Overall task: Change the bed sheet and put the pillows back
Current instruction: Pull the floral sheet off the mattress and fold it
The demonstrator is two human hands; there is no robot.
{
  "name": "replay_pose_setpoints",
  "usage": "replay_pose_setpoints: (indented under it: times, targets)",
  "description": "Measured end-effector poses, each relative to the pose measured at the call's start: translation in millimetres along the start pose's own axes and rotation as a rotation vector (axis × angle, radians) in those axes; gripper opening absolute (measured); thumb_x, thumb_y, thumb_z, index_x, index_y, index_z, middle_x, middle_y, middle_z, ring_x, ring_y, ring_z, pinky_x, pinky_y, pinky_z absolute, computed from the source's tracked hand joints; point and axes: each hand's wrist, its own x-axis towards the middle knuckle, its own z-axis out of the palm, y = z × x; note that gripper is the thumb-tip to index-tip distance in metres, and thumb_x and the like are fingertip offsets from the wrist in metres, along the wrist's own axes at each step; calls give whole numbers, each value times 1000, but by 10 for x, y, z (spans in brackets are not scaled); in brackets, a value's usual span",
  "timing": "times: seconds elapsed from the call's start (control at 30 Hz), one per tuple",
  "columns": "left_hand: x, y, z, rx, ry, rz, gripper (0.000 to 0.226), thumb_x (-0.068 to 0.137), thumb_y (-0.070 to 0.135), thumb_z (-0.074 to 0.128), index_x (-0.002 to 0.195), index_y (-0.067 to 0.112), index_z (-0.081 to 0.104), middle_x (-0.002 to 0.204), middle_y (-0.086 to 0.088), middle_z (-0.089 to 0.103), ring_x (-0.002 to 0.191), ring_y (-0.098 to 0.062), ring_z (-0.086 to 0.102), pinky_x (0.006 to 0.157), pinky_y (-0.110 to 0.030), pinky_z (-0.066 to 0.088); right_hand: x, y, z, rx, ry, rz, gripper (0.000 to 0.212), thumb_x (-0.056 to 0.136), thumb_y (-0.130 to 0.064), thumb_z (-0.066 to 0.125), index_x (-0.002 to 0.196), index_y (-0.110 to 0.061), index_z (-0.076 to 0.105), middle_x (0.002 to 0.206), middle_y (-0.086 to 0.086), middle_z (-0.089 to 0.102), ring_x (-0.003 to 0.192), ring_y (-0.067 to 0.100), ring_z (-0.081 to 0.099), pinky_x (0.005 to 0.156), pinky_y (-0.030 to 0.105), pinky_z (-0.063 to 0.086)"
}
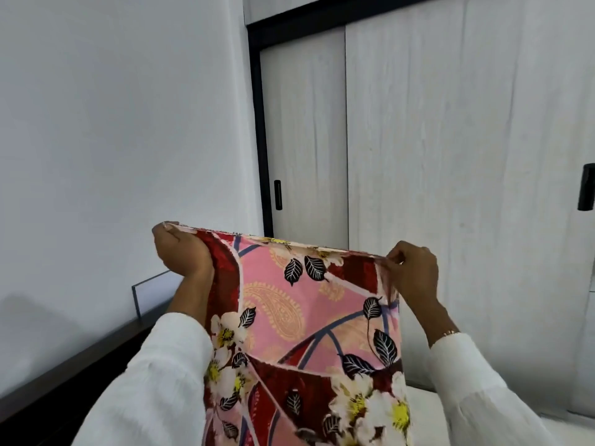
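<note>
I hold up a folded floral sheet (299,320), pink and red with white flowers and black leaves, stretched by its top edge in front of me. My left hand (180,252) grips the top left corner in a fist. The top right corner is pinched between fingers and thumb of my right hand (413,272). The cloth hangs down between my white sleeves and runs out of the frame's bottom edge. No pillows are in view.
A white wall (112,123) is on the left, with a dark wooden headboard ledge (80,358) below it. White sliding wardrobe doors (450,156) with a black frame stand ahead. A pale mattress surface (428,410) shows at the lower right.
</note>
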Motion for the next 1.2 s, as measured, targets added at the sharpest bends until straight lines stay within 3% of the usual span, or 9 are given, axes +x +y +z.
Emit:
replay_pose_setpoints:
  times: [0.2,0.5,0.6,0.7,0.83,0.97,1.07,1.13,1.2]
  targets:
    - [66,38,12,98,-86,93,30,98,11,30,103,1,58,107,-14,63,100,-27,57,79,-28,39,-382,268,142,-175,-133,-56,16,86,-9,59,91,-9,75,84,15,62,85,31,56,63,26,34]
    - [-96,-103,44,123,-93,53,31,99,9,29,104,0,58,111,-17,60,102,-29,55,81,-27,38,-499,255,152,-161,95,52,19,88,-8,56,96,-3,72,91,19,69,81,36,63,65,27,39]
    - [-99,-18,42,-155,-41,-73,23,96,7,29,89,8,50,90,-12,59,82,-19,55,72,-19,44,-446,37,22,57,296,-107,18,82,-1,55,88,4,71,81,21,69,72,31,66,67,21,42]
    - [92,116,10,-413,-61,-218,25,91,5,35,73,14,51,75,3,52,69,-8,50,61,-8,40,-398,-272,-192,257,413,-332,27,86,-10,48,88,5,70,81,16,69,74,12,60,75,0,38]
    - [72,322,8,-641,-431,-411,24,81,3,47,62,16,55,49,7,50,45,-8,46,48,-17,36,-305,-580,-313,327,333,-528,27,84,-5,46,89,2,71,78,9,66,75,4,55,73,0,38]
    - [-500,529,13,-221,-1008,-48,24,91,12,47,70,11,59,51,6,55,39,-2,43,44,-17,35,-211,-730,-181,251,62,-634,21,79,-2,55,88,-3,74,74,9,69,70,10,59,68,-2,38]
    - [-866,524,-15,104,-1384,244,29,90,35,55,72,14,63,71,-4,63,61,-8,58,61,-18,46,-221,-785,-80,105,-64,-611,21,74,-8,55,80,-5,75,66,10,69,59,21,63,60,14,41]
    - [-1022,474,-7,236,-1496,380,32,80,44,65,73,13,66,76,-5,66,72,-15,62,69,-22,46,-213,-792,-57,0,-155,-552,27,77,-16,50,80,-6,75,68,13,68,62,28,62,57,25,40]
    - [-1084,430,22,292,-1499,414,35,73,46,72,76,11,65,75,-3,64,70,-12,58,65,-22,44,-187,-772,-36,-77,-234,-525,23,83,-16,53,88,-7,74,79,14,69,72,28,62,59,24,38]
